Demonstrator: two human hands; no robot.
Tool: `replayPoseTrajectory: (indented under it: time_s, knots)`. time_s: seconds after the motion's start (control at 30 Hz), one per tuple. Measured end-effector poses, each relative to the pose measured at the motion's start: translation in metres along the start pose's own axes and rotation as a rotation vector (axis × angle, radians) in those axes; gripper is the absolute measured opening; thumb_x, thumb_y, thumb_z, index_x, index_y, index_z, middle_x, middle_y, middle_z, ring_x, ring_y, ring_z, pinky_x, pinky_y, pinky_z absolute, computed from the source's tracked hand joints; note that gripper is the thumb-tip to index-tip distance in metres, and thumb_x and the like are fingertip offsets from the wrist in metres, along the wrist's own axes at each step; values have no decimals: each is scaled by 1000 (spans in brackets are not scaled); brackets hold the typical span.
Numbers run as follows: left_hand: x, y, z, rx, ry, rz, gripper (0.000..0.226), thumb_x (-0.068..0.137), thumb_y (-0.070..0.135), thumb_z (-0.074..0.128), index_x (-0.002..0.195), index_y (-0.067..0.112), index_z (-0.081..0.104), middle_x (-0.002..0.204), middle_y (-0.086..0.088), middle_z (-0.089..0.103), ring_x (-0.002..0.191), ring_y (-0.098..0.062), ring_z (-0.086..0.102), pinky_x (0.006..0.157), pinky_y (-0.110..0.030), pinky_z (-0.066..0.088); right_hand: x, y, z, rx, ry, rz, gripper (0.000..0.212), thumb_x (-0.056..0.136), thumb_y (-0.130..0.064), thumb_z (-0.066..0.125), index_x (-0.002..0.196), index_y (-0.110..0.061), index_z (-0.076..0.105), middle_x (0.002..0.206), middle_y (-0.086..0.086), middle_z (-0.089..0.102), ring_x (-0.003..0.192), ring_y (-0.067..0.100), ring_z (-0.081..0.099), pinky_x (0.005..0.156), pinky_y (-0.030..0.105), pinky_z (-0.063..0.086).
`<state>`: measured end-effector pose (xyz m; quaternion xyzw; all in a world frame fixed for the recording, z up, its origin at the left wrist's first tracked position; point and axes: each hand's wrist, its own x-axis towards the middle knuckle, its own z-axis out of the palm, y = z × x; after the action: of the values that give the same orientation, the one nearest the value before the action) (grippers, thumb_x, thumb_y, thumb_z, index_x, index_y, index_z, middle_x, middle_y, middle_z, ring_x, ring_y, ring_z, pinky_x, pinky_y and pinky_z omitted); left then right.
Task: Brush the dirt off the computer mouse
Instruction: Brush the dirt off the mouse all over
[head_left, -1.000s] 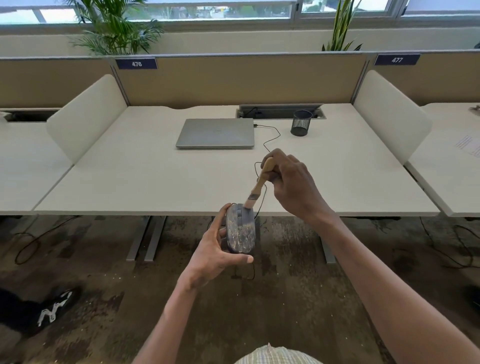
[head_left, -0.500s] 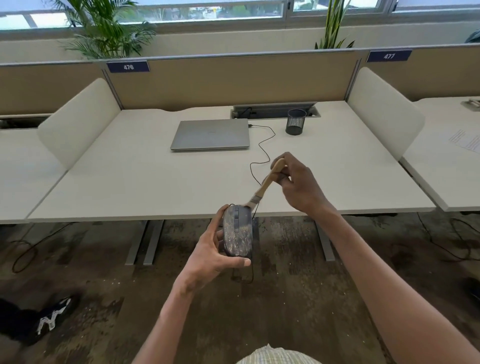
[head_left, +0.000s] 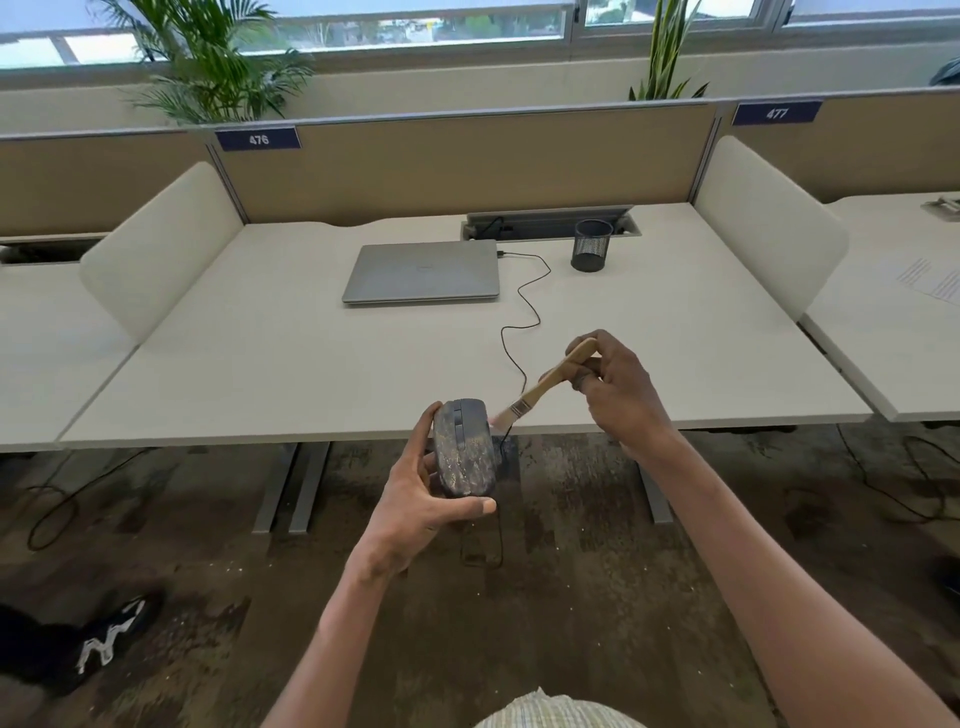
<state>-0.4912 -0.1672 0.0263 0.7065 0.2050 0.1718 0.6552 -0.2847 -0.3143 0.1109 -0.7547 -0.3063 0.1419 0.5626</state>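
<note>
Swung the brush (head_left: 545, 386) outward since the frame a second back: bristles, then planted on the front top of the mouse (head_left: 464, 448), now sat off its upper right corner, just beside the shell, touching or a hair apart, hard to say. Handle leaned flatter too, pointing up and right.

Gripped the wooden handle near its far end with the right hand (head_left: 618, 389), fingers curled round it, thumb side toward the camera. Held the mouse in the left hand (head_left: 415, 499), fingers wrapped behind its left flank, thumb laid across the near end. Kept it in the air just in front of the near edge of the desk (head_left: 260, 364), over the floor, buttons and wheel facing up and away. Still wore pale dusty speckling over most of the dark top surface.

Trailed a thin black cable (head_left: 524, 306) from the mouse end up across the desk in loose curves to the right side of a closed grey laptop (head_left: 423, 271). Stood a black mesh pen cup (head_left: 591, 245) just right of the laptop, near the cable hatch at the back. Lay a dark shoe (head_left: 104, 642) with white markings on the floor at lower left.
</note>
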Motion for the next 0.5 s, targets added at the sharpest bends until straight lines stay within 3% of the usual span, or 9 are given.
replayPoseTrajectory:
  time_s: [0.1, 0.2, 0.27, 0.37, 0.5]
  knots:
    - [1, 1, -1, -12, 7, 7, 124, 45, 34, 103, 146, 63, 37, 146, 9, 50, 131, -22, 61, 107, -50, 55, -1, 1, -1, 36, 55, 13, 24, 97, 4, 54, 96, -19, 56, 102, 14, 72, 77, -3, 62, 68, 11, 47]
    - [1, 2, 0, -13, 13, 2, 123, 43, 43, 106, 143, 67, 38, 141, 13, 54, 127, -19, 64, 103, -44, 58, -4, -2, 2, 73, 81, 22, 30, 97, 5, 53, 94, -25, 55, 106, 16, 72, 82, 10, 60, 73, 20, 48]
    - [0, 2, 1, -8, 17, 4, 122, 43, 45, 106, 143, 68, 39, 133, 20, 62, 124, -12, 66, 97, -36, 60, -8, 0, 6, 57, 52, 29, 33, 96, 7, 52, 93, -26, 54, 105, 17, 72, 83, 10, 61, 73, 18, 47]
    - [-1, 0, -1, -6, 20, 4, 126, 45, 43, 106, 148, 62, 37, 125, 32, 65, 124, -9, 65, 96, -31, 60, -18, 4, 7, 42, 14, 47, 31, 96, 5, 54, 93, -26, 55, 103, 16, 73, 74, -2, 59, 64, 10, 44]
    - [-3, -1, -1, -14, 9, 6, 126, 44, 42, 107, 148, 62, 38, 131, 26, 62, 123, -6, 66, 96, -30, 60, -21, 2, 4, 118, 85, 40, 26, 98, -2, 58, 93, -27, 56, 103, 17, 72, 73, 1, 57, 63, 12, 43]
